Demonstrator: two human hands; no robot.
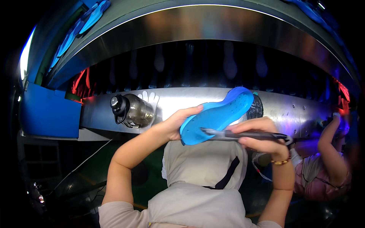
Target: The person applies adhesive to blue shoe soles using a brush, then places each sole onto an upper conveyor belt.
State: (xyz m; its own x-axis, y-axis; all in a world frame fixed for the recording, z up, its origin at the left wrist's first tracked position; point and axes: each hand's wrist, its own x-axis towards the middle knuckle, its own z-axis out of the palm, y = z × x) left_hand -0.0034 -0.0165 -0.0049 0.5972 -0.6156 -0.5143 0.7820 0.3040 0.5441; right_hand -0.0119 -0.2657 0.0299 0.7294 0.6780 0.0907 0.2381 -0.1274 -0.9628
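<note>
A blue shoe insole point(225, 110), dotted with small marks, is tilted in front of me above the metal ledge. My left hand point(175, 121) is closed on its left edge, with the thumb on top and the other fingers partly hidden beneath. My right hand point(264, 133) is closed round a slim dark tool point(236, 134) with a pale tip. That tip is over the lower part of the insole; motion blurs it, so I cannot tell the tool's exact kind or whether it touches.
A smoky drinking bottle point(137, 111) lies on the metal ledge point(171, 99), beside a white glove point(150, 98). Behind the insole is a dark rounded object point(256, 108), partly covered. Insole shapes hang in the dark opening beyond. At right, another person's arm point(330, 138) reaches toward the ledge.
</note>
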